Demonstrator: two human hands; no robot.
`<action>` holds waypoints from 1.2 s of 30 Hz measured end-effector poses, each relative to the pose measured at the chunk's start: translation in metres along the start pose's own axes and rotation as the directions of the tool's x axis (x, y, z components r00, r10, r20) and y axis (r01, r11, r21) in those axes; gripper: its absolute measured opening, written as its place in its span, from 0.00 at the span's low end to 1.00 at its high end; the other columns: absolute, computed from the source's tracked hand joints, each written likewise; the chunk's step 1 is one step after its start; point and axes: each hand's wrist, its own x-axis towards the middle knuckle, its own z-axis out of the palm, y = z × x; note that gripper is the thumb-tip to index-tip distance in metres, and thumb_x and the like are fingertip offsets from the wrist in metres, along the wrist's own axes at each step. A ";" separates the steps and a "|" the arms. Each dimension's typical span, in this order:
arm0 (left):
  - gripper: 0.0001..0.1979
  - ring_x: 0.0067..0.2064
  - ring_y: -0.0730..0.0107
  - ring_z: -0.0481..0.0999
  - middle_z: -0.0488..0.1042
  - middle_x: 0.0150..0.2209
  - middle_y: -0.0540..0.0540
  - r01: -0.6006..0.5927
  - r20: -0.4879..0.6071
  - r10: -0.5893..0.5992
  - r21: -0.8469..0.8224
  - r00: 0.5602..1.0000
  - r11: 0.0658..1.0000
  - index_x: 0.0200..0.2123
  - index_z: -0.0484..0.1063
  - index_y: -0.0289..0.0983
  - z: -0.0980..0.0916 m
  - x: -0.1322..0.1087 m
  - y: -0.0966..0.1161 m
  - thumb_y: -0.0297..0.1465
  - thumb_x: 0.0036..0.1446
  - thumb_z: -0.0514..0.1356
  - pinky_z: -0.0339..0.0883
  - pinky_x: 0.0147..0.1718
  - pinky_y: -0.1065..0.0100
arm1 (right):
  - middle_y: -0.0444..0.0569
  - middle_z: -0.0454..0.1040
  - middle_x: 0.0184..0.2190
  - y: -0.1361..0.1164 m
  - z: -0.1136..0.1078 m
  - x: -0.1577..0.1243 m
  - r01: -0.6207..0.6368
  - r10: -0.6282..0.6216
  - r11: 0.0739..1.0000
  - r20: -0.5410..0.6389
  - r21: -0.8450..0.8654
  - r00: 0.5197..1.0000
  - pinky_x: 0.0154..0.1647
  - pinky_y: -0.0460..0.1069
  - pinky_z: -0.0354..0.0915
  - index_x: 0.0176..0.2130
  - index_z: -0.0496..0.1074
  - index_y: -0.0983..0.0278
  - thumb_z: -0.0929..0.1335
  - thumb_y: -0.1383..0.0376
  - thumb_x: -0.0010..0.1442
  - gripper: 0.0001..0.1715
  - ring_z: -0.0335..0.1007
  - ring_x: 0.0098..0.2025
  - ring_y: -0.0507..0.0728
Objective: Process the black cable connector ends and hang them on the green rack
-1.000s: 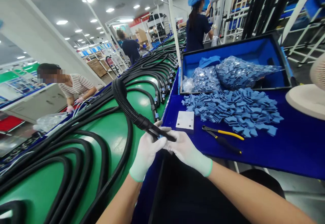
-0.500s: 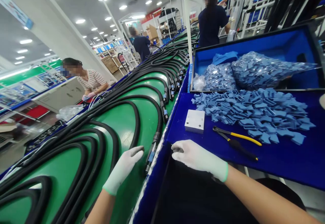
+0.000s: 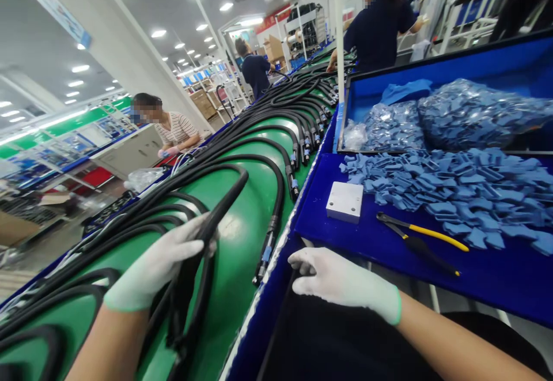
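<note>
My left hand (image 3: 168, 254), in a white glove, is closed around a thick black hose (image 3: 228, 196) and lifts its bend above the green surface (image 3: 233, 248). A dark end of hose hangs blurred below the fingers. My right hand (image 3: 322, 274), gloved too, hovers over the near edge of the blue worktop (image 3: 311, 225). Its fingers are loosely curled with the thumb apart, and I see nothing in them. Ahead of it lie a silver metal block (image 3: 344, 201) and pliers (image 3: 419, 242) with one yellow and one black handle.
Several more black hoses (image 3: 259, 159) with metal-and-blue ends line the green surface. Loose blue plastic pieces (image 3: 466, 191) are heaped on the worktop, before a blue bin (image 3: 488, 61) with bagged pieces. A white post (image 3: 339, 35) rises beside the bin. Three co-workers stand or sit farther off.
My left hand has moved left and taken hold of a black hose, raising its bend. The right hand stays near the worktop edge. The view has shifted slightly.
</note>
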 end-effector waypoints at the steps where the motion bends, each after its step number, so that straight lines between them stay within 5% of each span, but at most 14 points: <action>1: 0.32 0.41 0.54 0.77 0.81 0.43 0.49 -0.049 0.052 0.056 -0.126 0.997 0.991 0.62 0.73 0.49 -0.002 0.004 0.017 0.46 0.53 0.67 0.76 0.42 0.55 | 0.51 0.79 0.54 -0.005 0.007 0.000 0.018 -0.019 0.999 0.030 0.039 0.999 0.56 0.58 0.71 0.61 0.74 0.55 0.76 0.56 0.55 0.35 0.77 0.52 0.65; 5: 0.29 0.42 0.58 0.77 0.77 0.47 0.41 -0.205 -0.076 0.192 -0.440 0.979 0.874 0.57 0.76 0.39 0.005 0.028 0.066 0.37 0.51 0.72 0.78 0.40 0.60 | 0.50 0.65 0.69 -0.024 0.030 0.003 0.060 -0.076 0.982 0.083 0.179 0.994 0.73 0.60 0.56 0.70 0.63 0.51 0.82 0.55 0.46 0.57 0.63 0.69 0.68; 9: 0.22 0.44 0.61 0.78 0.76 0.45 0.41 -0.388 -0.255 0.293 -0.565 0.922 0.729 0.50 0.77 0.35 0.027 0.060 0.090 0.32 0.51 0.74 0.79 0.49 0.57 | 0.52 0.68 0.66 -0.027 0.043 0.012 -0.016 -0.029 0.902 0.099 0.431 0.995 0.68 0.57 0.62 0.71 0.59 0.54 0.83 0.60 0.41 0.65 0.66 0.66 0.65; 12: 0.22 0.45 0.64 0.78 0.76 0.46 0.43 -0.467 -0.352 0.310 -0.598 0.883 0.652 0.50 0.75 0.35 0.043 0.084 0.083 0.31 0.52 0.74 0.78 0.54 0.54 | 0.49 0.76 0.52 -0.023 0.046 0.013 -0.032 0.027 0.804 0.017 0.594 0.999 0.49 0.50 0.70 0.67 0.65 0.58 0.81 0.68 0.40 0.57 0.74 0.49 0.59; 14: 0.22 0.45 0.63 0.79 0.76 0.46 0.43 -0.468 -0.373 0.290 -0.596 0.881 0.653 0.51 0.74 0.35 0.052 0.096 0.069 0.33 0.54 0.73 0.77 0.55 0.52 | 0.42 0.75 0.39 -0.019 0.043 0.007 -0.026 0.035 0.803 -0.003 0.595 0.999 0.36 0.47 0.65 0.59 0.71 0.59 0.79 0.70 0.41 0.46 0.69 0.35 0.53; 19: 0.22 0.59 0.44 0.74 0.76 0.54 0.36 -0.418 -0.452 0.326 -0.119 0.830 0.900 0.53 0.76 0.35 0.083 0.095 0.038 0.39 0.58 0.68 0.64 0.65 0.40 | 0.36 0.63 0.25 -0.007 0.017 -0.022 -0.073 0.106 0.886 -0.047 0.458 0.993 0.25 0.45 0.52 0.37 0.73 0.65 0.76 0.71 0.44 0.18 0.56 0.26 0.48; 21: 0.20 0.65 0.44 0.68 0.73 0.60 0.38 -0.500 -0.341 0.528 0.174 0.777 0.848 0.53 0.78 0.39 0.106 0.079 0.032 0.36 0.58 0.69 0.55 0.70 0.41 | 0.36 0.61 0.24 -0.003 0.000 -0.036 -0.102 0.133 0.912 -0.052 0.397 0.990 0.24 0.46 0.50 0.35 0.71 0.65 0.74 0.71 0.44 0.15 0.53 0.25 0.47; 22: 0.17 0.65 0.47 0.68 0.73 0.60 0.40 -0.601 -0.155 0.657 0.293 0.738 0.744 0.52 0.78 0.41 0.119 0.069 0.029 0.35 0.60 0.68 0.55 0.70 0.43 | 0.36 0.61 0.24 -0.002 -0.009 -0.043 -0.113 0.137 0.925 -0.041 0.364 0.990 0.24 0.46 0.50 0.34 0.71 0.65 0.74 0.71 0.44 0.14 0.53 0.25 0.47; 24: 0.15 0.58 0.56 0.75 0.78 0.54 0.44 -0.832 0.295 0.783 0.300 0.547 0.468 0.54 0.78 0.45 0.149 0.050 0.023 0.29 0.65 0.64 0.60 0.68 0.46 | 0.36 0.63 0.25 -0.003 -0.025 -0.059 -0.138 0.146 0.951 -0.009 0.276 0.989 0.24 0.45 0.51 0.33 0.70 0.65 0.75 0.70 0.44 0.14 0.55 0.26 0.48; 26: 0.18 0.50 0.63 0.78 0.80 0.47 0.45 -0.913 0.424 0.810 0.219 0.406 0.343 0.54 0.77 0.46 0.177 0.035 0.016 0.22 0.66 0.59 0.70 0.58 0.56 | 0.37 0.66 0.25 -0.008 -0.040 -0.073 -0.203 0.198 0.966 0.050 0.162 0.979 0.24 0.45 0.54 0.34 0.70 0.64 0.76 0.68 0.45 0.15 0.58 0.25 0.48; 27: 0.18 0.46 0.65 0.79 0.80 0.45 0.46 -0.918 0.418 0.818 0.204 0.396 0.341 0.54 0.77 0.45 0.189 0.029 0.014 0.21 0.66 0.58 0.73 0.52 0.61 | 0.37 0.68 0.26 -0.009 -0.046 -0.080 -0.227 0.222 0.970 0.063 0.088 0.973 0.24 0.45 0.56 0.35 0.71 0.63 0.76 0.66 0.47 0.14 0.61 0.26 0.49; 30: 0.13 0.43 0.66 0.80 0.81 0.44 0.46 -0.816 0.356 0.736 0.198 0.576 0.543 0.49 0.78 0.43 0.214 0.023 0.013 0.24 0.67 0.57 0.74 0.42 0.67 | 0.44 0.76 0.33 -0.004 -0.068 -0.097 -0.282 0.218 0.916 -0.236 -0.286 0.947 0.34 0.49 0.63 0.41 0.74 0.62 0.73 0.58 0.58 0.13 0.70 0.33 0.55; 33: 0.12 0.49 0.61 0.80 0.81 0.48 0.47 -0.554 0.312 0.487 0.179 0.816 0.813 0.49 0.78 0.43 0.224 0.023 0.026 0.30 0.68 0.57 0.73 0.53 0.61 | 0.59 0.77 0.44 0.022 -0.093 -0.107 -0.523 0.044 0.562 -0.608 -0.641 0.793 0.47 0.56 0.65 0.44 0.76 0.68 0.72 0.58 0.62 0.16 0.72 0.46 0.65; 36: 0.15 0.51 0.57 0.80 0.81 0.50 0.46 -0.283 0.275 0.257 0.059 0.927 0.957 0.52 0.77 0.42 0.227 0.027 0.043 0.33 0.65 0.57 0.71 0.57 0.57 | 0.63 0.76 0.40 0.050 -0.113 -0.107 -0.596 0.038 0.281 -0.612 -0.752 0.790 0.45 0.58 0.64 0.37 0.77 0.70 0.70 0.65 0.61 0.09 0.72 0.45 0.68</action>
